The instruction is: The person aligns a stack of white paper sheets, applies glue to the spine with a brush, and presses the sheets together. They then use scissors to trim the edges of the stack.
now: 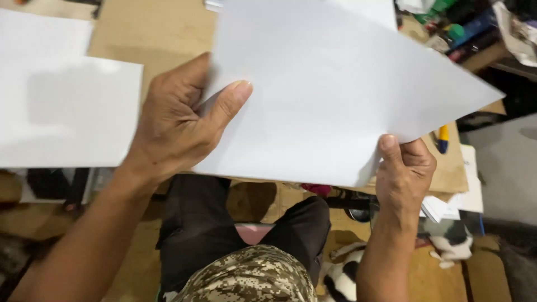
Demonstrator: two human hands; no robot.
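- The left hand (173,126) is clamped on the left edge of a large white sheet of paper (335,95), thumb lying on the upper face and fingers curled behind it.
- The right hand (404,173) pinches the same sheet at its lower right corner, thumb on top and the other fingers folded underneath.
- The two hands are well apart, one at each side of the sheet, which is held up above the counter (151,33) and over the person's lap, tilted so that its right corner points off to the right.
- On the left of the counter lies a second white sheet (67,112), flat, with another white sheet (39,33) partly under it at the far edge.
- Beyond the held sheet on the right, a brown board (450,168) shows, with a yellow and blue pen-like tool (442,138) lying on it.
- A small stack of white papers (447,208) sticks out below that board, just beside the right hand.
- At the far right corner is a cluttered heap of coloured items (464,28); no open container with visible contents can be made out there.
- Below, dark trousers (196,223) and a camouflage-patterned shirt (251,277) are visible.
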